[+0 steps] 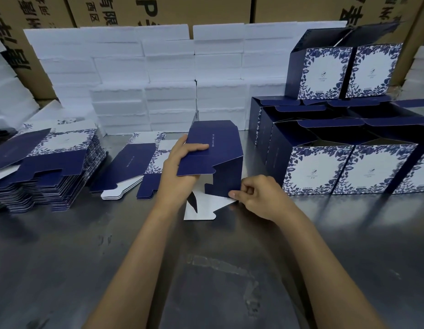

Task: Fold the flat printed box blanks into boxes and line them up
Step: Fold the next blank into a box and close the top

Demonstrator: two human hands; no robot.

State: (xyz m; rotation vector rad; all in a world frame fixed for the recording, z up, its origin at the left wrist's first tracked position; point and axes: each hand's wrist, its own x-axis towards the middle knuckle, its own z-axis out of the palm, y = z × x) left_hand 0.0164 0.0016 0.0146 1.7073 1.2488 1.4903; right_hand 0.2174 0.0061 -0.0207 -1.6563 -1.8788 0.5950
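A half-opened navy box blank stands on the metal table at centre. My left hand grips its left panel, thumb on top and fingers underneath. My right hand pinches the lower right corner, where a white flap lies on the table. Folded boxes with blue leaf print and white fronts stand in rows at the right, two more stacked above. A tall stack of flat blanks lies at the left, and a smaller pile sits beside my left hand.
White foam blocks are stacked in a wall behind the work area. Brown cartons with black print rise at the back. The table's near half is bare scuffed metal.
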